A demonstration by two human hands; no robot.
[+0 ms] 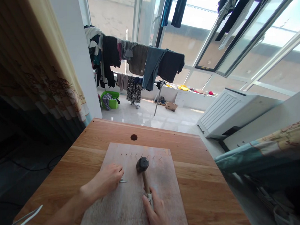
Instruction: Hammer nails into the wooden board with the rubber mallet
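Note:
My right hand (156,209) is wrapped round the handle of a hammer (146,183). The hammer's dark, rounded head (142,164) is over the board, close to a row of nails. My left hand (112,177) is closed, fingers curled, just left of the hammer head. What its fingers hold, if anything, is hidden. Beside the underside of that hand shows a silvery nail (123,181); whether it lies on the board or sticks out of the hand I cannot tell. Several thin nails (136,155) stand in a line across the far part of the worn wooden board (125,211).
The board lies on a wooden tabletop (201,184) with a round hole (134,137) near its far edge. Beyond are a clothes rack with hanging laundry (137,60), a green basin (113,101) and a white cabinet-like unit (229,111). Curtains (54,72) hang at both sides.

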